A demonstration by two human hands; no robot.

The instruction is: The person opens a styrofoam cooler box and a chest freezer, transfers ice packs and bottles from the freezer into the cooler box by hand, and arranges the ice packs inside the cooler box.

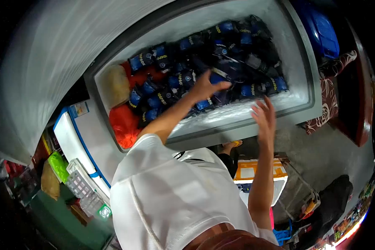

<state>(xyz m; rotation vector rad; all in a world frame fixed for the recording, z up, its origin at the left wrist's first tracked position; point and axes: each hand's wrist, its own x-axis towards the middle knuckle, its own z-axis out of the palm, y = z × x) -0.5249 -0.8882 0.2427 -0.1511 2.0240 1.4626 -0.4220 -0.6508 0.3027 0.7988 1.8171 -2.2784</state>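
An open chest freezer (pixel 298 62) with frosted walls holds several dark blue-and-black packets (pixel 183 79) with yellow lettering. My left hand (pixel 208 86) is over the middle of the packets, thumb and fingers apart, beside a packet (pixel 221 75) that looks blurred. Whether it touches that packet is unclear. Near the freezer's front rim, my right hand (pixel 263 112) is raised with its fingers spread and nothing in it. Red bags (pixel 124 125) and a pale yellowish block (pixel 115 85) lie at the freezer's left end.
A white foam box (pixel 279 185) with orange tape stands below the freezer on the right. Left of it is a white cooler (pixel 77 146) with blue edging. A blue plastic container (pixel 321 31) and patterned cloth (pixel 328 102) are beyond the freezer's right end.
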